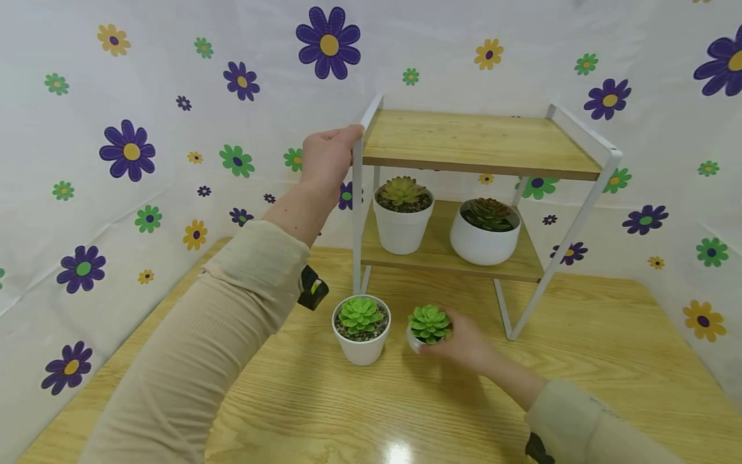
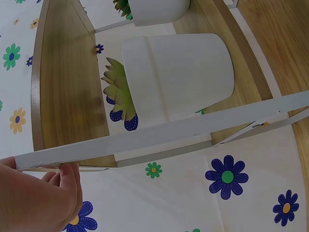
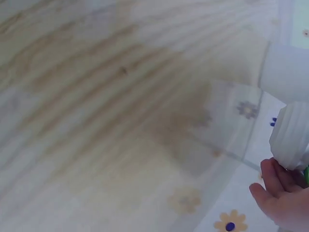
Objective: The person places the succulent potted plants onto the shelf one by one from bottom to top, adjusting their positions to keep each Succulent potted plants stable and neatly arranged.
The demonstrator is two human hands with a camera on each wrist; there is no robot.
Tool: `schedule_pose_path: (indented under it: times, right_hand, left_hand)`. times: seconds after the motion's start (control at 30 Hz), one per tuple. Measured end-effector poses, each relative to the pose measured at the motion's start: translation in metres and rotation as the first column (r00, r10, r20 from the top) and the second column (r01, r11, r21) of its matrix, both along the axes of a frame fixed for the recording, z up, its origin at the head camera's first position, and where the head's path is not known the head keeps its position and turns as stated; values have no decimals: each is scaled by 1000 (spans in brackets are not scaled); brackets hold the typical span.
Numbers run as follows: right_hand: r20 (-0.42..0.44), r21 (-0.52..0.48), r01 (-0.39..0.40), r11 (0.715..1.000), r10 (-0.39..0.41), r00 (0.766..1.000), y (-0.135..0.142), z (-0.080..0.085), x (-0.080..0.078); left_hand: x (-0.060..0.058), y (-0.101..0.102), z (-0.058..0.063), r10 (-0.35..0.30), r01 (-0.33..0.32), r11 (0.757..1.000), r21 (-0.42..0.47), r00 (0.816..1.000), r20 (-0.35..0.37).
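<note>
My left hand (image 1: pixel 329 154) grips the upper front left corner of a two-tier shelf (image 1: pixel 481 138) with a white metal frame and wooden boards. In the left wrist view, the thumb and fingers (image 2: pixel 70 186) pinch the frame's white bar (image 2: pixel 145 140). Low in front of the shelf, my right hand (image 1: pixel 464 341) holds a small white pot with a bright green succulent (image 1: pixel 429 323). The right wrist view shows that ribbed white pot (image 3: pixel 291 137) against the fingers. Left of it stands a second potted green succulent (image 1: pixel 362 348) in a smooth white pot.
On the lower board sit a yellowish succulent in a tall white pot (image 1: pixel 404 229) and a dark reddish succulent in a round white bowl (image 1: pixel 485 243). The wooden table (image 1: pixel 324 406) carries everything. Behind it hangs a white cloth with printed flowers (image 1: pixel 261 38).
</note>
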State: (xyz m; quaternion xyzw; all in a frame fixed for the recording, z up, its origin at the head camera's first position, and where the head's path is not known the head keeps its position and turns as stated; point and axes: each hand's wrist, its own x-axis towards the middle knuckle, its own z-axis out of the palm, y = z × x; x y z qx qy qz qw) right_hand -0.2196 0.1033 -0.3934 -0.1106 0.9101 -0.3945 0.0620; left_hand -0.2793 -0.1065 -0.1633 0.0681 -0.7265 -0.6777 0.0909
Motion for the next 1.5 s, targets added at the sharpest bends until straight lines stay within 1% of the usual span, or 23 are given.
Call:
schedule_pose_path:
  times: [0.17,0.37,0.5,0.73,0.97,1.17,1.37,1.5]
  right_hand:
    - [-21,-10,-44,999,43,999,9,15,0]
    - [-22,5,-98,995,98,995,18,39,1]
    - [-4,1,-117,993,117,993,22,54,1]
    - [9,31,-125,992,125,992,28,77,3]
    - [-10,53,-128,990,128,992,30,89,5]
    - [-2,37,-136,990,136,991,31,96,7]
    - [-55,13,-164,986,164,985,31,105,8]
    - [-65,17,-158,987,159,985,32,118,8]
  left_hand:
    - [0,0,0,4,-4,1000,-2,1000,-2]
    - [0,0,0,6,-6,1000,2,1000,0]
    - [1,0,0,6,-6,1000,3,1000,-4]
    - [0,1,0,15,-15,1000,-9,1000,8]
    - [0,1,0,9,-9,1000,-8,1000,1]
    - [1,1,0,10,-10,1000,-11,1000,-5]
    - [2,1,0,13,-13,1000,-21,1000,-10]
    - [2,2,0,14,-14,1000,-17,1000,-6]
